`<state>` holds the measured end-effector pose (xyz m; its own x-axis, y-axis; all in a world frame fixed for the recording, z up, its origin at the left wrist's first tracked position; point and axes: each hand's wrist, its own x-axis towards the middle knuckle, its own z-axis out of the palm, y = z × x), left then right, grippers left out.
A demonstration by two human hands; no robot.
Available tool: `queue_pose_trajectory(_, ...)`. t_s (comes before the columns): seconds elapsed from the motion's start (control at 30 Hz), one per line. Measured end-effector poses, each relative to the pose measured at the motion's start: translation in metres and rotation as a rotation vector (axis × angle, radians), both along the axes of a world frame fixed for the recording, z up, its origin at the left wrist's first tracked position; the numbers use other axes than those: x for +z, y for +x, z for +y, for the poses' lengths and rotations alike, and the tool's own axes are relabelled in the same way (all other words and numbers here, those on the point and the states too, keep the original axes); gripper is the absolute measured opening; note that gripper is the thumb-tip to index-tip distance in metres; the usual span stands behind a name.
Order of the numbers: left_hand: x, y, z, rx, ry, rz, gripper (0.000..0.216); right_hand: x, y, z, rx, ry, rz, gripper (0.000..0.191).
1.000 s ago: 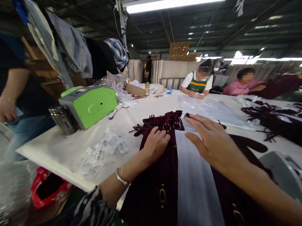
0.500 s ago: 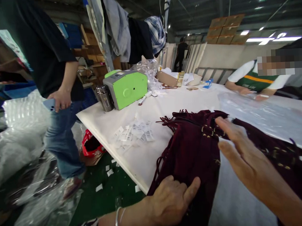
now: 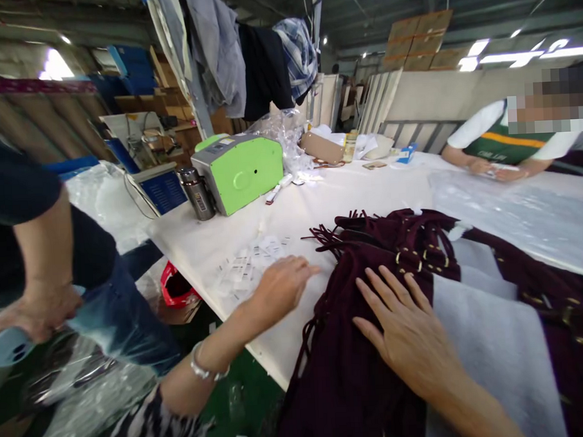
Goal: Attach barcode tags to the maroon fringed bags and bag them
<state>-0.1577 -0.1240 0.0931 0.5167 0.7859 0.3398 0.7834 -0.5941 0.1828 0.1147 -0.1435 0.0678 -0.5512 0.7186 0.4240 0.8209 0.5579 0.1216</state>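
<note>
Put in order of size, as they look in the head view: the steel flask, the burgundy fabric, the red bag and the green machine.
1. Burgundy fabric
2. Green machine
3. Steel flask and red bag: they look about alike, so unranked

Our white table (image 3: 310, 208) bears the maroon garment (image 3: 353, 364) under our right hand (image 3: 405, 333) and labels (image 3: 242, 262) beside our left hand (image 3: 280, 288).
</note>
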Motion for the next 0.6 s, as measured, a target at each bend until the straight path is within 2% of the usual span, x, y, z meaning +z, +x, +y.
queue_pose_trajectory(0.1, -0.04, -0.023, 0.054, 0.091, -0.017, 0.155, 0.043, 0.006, -0.004, -0.002, -0.02, -0.033, 0.023, 0.057)
queue_pose_trajectory(0.2, -0.068, -0.031, 0.086, 0.129, -0.098, 0.148, 0.028, 0.006, -0.007, -0.002, -0.049, -0.064, 0.073, 0.055)
queue_pose_trajectory(0.27, -0.07, -0.032, 0.097, 0.166, -0.119, 0.117, 0.023, 0.005, -0.006, -0.002, -0.054, -0.074, 0.104, 0.054)
queue_pose_trajectory(0.33, -0.063, -0.031, 0.102, 0.216, -0.09, 0.05, 0.024, 0.005, -0.001, -0.003, -0.021, -0.079, 0.126, 0.051)
queue_pose_trajectory(0.4, -0.055, -0.031, 0.102, 0.234, -0.026, -0.118, 0.025, 0.012, 0.005, -0.003, 0.037, -0.075, 0.19, 0.045)
queue_pose_trajectory(0.5, -0.05, -0.032, 0.095, 0.214, 0.144, -0.373, 0.022, 0.042, 0.007, 0.006, 0.104, -0.051, 0.384, 0.031)
queue_pose_trajectory(0.6, -0.055, -0.034, 0.082, 0.249, 0.277, -0.426, 0.022, 0.084, -0.019, 0.036, 0.122, -0.12, 0.542, 0.025)
